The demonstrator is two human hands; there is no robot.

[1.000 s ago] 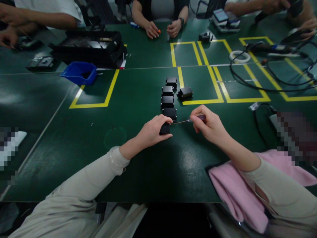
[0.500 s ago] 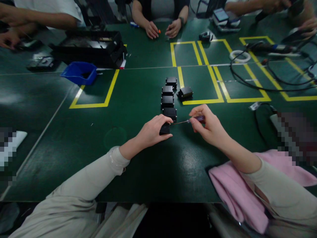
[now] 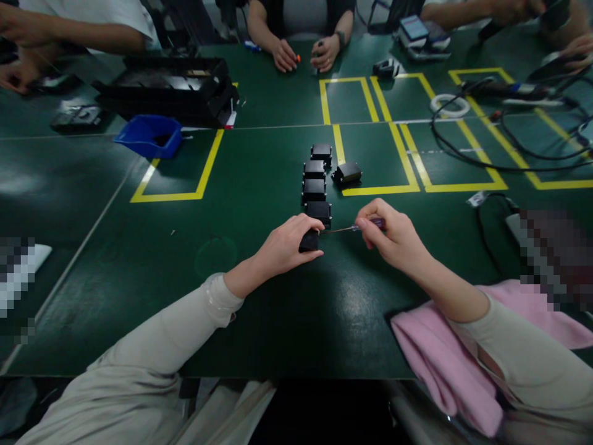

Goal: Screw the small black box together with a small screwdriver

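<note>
My left hand point(image 3: 290, 244) is closed around a small black box point(image 3: 309, 241) on the green table, thumb in front and fingers over the back. My right hand point(image 3: 391, 232) grips a screwdriver point(image 3: 378, 224) by its dark, partly clear handle. The thin shaft points left, and its tip meets the right side of the held box, where a small light-coloured bit shows. Just beyond, more black boxes of the same kind stand in a column, the nearest one point(image 3: 318, 212) almost touching my left fingers. Another black box point(image 3: 348, 173) sits tilted to the right of the column.
A blue scoop-like bin point(image 3: 151, 137) and black trays point(image 3: 167, 93) stand at the far left. Yellow tape marks the table point(image 3: 259, 334). Black cables point(image 3: 504, 167) and a white ring point(image 3: 449, 105) lie at right, a pink cloth point(image 3: 435, 346) under my right forearm. Co-workers' hands rest across the table.
My right fingers have shifted their hold on the screwdriver handle, and the hand sits slightly further right. My left hand and the box have hardly moved.
</note>
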